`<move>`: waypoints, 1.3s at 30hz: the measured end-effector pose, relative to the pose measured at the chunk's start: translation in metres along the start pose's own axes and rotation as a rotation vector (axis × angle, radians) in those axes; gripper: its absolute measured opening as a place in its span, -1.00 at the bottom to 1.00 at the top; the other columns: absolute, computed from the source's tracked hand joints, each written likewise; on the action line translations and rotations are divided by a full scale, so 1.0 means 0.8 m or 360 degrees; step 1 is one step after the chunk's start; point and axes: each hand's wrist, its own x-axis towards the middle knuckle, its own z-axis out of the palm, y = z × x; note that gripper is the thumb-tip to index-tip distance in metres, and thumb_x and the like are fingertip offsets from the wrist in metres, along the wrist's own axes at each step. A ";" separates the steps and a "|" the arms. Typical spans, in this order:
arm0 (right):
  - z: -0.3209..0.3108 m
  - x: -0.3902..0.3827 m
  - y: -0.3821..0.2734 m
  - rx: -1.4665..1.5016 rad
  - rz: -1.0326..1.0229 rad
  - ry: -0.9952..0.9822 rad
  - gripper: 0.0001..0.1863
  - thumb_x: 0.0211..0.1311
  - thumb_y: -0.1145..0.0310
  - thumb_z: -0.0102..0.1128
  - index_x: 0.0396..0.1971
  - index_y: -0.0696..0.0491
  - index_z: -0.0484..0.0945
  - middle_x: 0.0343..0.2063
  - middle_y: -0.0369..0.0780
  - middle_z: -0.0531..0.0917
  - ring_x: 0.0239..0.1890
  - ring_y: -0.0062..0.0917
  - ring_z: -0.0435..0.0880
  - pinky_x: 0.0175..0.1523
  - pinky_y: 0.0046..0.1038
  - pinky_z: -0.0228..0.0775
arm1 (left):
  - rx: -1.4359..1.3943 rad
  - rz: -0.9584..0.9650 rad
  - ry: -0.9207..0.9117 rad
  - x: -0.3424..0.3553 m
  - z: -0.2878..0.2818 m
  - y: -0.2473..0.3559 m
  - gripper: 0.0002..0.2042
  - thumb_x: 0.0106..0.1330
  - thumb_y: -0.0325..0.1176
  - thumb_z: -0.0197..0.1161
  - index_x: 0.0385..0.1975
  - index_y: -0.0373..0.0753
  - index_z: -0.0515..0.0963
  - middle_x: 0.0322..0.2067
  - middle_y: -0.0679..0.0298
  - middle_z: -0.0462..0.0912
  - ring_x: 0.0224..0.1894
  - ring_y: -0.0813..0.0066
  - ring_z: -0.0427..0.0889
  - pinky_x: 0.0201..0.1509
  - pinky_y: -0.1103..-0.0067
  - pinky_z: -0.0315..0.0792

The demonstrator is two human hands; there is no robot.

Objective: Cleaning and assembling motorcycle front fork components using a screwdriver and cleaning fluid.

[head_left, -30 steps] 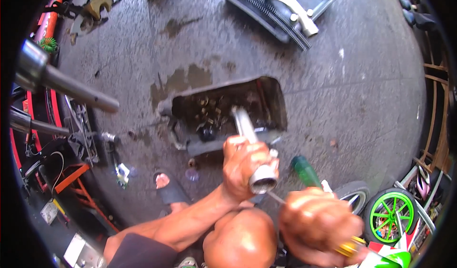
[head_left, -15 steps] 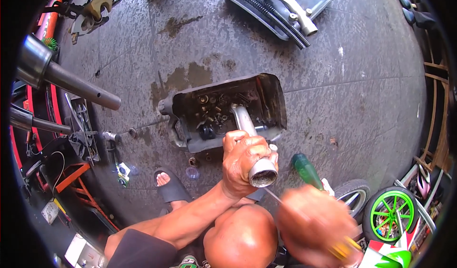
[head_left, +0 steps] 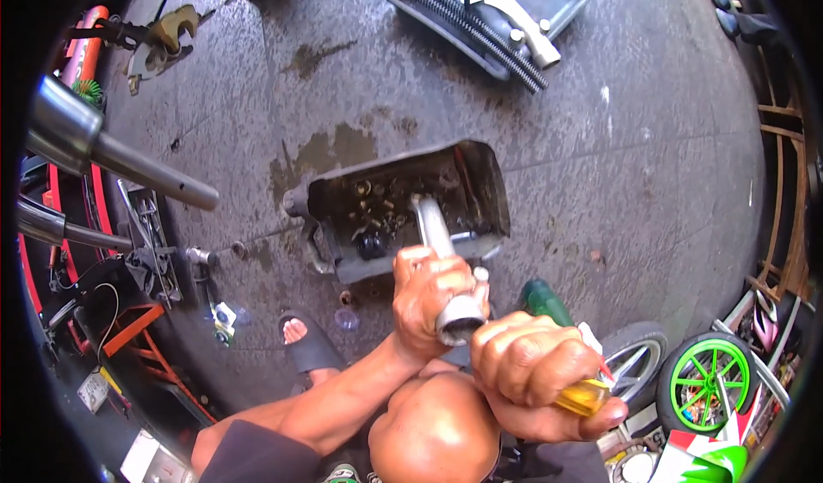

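My left hand (head_left: 423, 303) is wrapped round a silver fork outer tube (head_left: 435, 226), whose open round end faces me. The tube's far end reaches over a cut-open black jerrycan (head_left: 343, 269) with small metal parts inside. Right beside the open end, my right hand (head_left: 540, 367) is closed on a screwdriver (head_left: 585, 396) with a yellow see-through handle. Its shaft is hidden by the fist and the tube, so I cannot tell whether the tip touches the rim.
A black tray (head_left: 411, 22) at the far side holds springs (head_left: 480, 36) and another silver fork tube (head_left: 506, 12). Fork stanchions (head_left: 154, 170) jut in from the left. A green bottle (head_left: 547, 301) and a green-spoked wheel (head_left: 705, 383) are at the right.
My right hand has moved left and up, bringing the screwdriver close to the tube's open end. My left hand and the tube have shifted slightly left.
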 end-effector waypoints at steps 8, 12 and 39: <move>-0.025 0.029 -0.076 0.0320 -0.0116 0.0118 -0.60 0.42 0.11 -0.03 -0.62 -0.13 0.15 -0.86 -0.47 0.22 -0.92 -0.83 0.03 -0.85 -0.68 -0.17 | 0.0091 -0.0065 -0.0022 -0.012 -0.020 -0.012 -0.66 0.01 -0.33 0.54 -0.32 -0.12 0.47 -0.36 0.26 0.59 -0.27 0.26 0.50 -0.12 0.38 0.41; -0.038 0.017 -0.067 0.0329 -0.0068 0.0258 -0.59 0.43 0.02 -0.02 -0.58 -0.13 0.17 -0.86 -0.48 0.22 -0.93 -0.83 0.03 -0.86 -0.71 -0.13 | 0.0076 -0.0074 -0.0048 -0.014 -0.027 -0.015 -0.67 0.05 -0.30 0.52 -0.32 -0.13 0.45 -0.37 0.25 0.58 -0.28 0.28 0.48 -0.09 0.36 0.39; -0.032 0.033 -0.049 -0.2489 0.0179 -0.1621 -0.57 -0.15 0.40 0.36 -0.14 0.12 0.64 -0.74 -0.35 0.37 -0.73 -0.53 0.47 -0.60 -0.43 0.28 | -0.0036 -0.0119 -0.0039 0.014 0.003 -0.009 -0.66 -0.13 -0.46 0.56 -0.39 -0.16 0.52 -0.42 0.30 0.61 -0.29 0.28 0.52 -0.14 0.39 0.38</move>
